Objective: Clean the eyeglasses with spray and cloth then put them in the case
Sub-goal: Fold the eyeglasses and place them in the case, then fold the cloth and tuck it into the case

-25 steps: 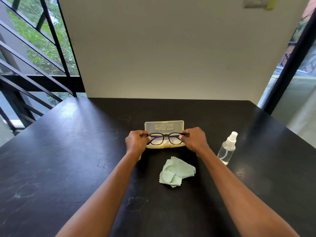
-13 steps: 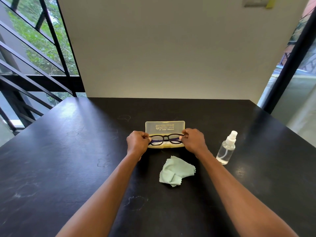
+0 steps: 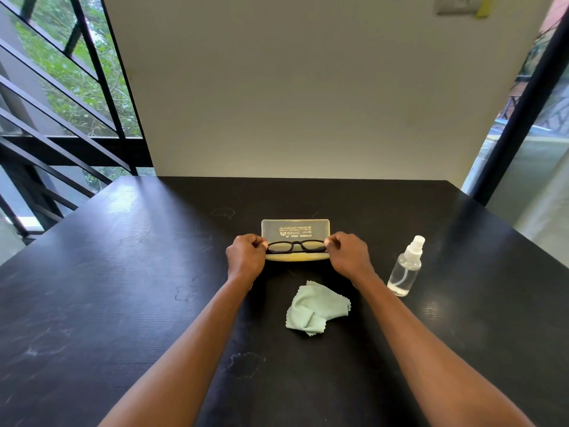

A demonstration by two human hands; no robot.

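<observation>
The eyeglasses [image 3: 295, 246] sit low over the open case [image 3: 295, 229], with your left hand [image 3: 245, 257] pinching one end of the frame and your right hand [image 3: 349, 256] pinching the other. They look light, thin and easily bent, with lenses that smudge, so hold by the frame ends near the hinges. On the counter [image 3: 123, 288], the crumpled cloth [image 3: 317, 309] lies just behind your hands, the spray bottle [image 3: 405, 269] stands right of the case; nothing blocks the case.
</observation>
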